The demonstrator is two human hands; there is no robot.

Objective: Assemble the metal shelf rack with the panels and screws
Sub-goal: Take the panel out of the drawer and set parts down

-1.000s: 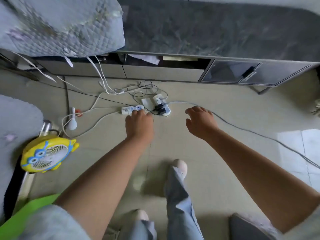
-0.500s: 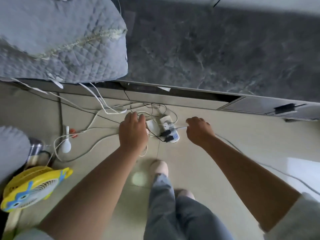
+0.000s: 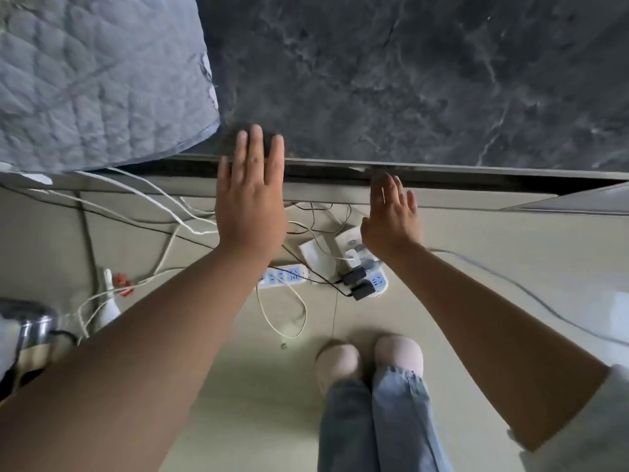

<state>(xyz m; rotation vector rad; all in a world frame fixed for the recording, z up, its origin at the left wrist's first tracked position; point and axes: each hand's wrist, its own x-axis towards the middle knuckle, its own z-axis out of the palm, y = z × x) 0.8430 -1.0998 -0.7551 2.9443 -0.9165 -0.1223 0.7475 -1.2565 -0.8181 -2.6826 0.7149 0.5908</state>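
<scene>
Assembly seems unstarted, no parts in view; your left hand and right hand, flat-fingered and empty, reach toward the dark marbled stone countertop.

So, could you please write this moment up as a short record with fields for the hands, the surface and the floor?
Left hand: open, fingers straight, fingertips over the front edge of the dark marble top; contact unclear
Right hand: open, empty, just short of that edge
Top left: grey quilted cover
Floor: power strips, tangled cables
Rack parts: none in view
</scene>
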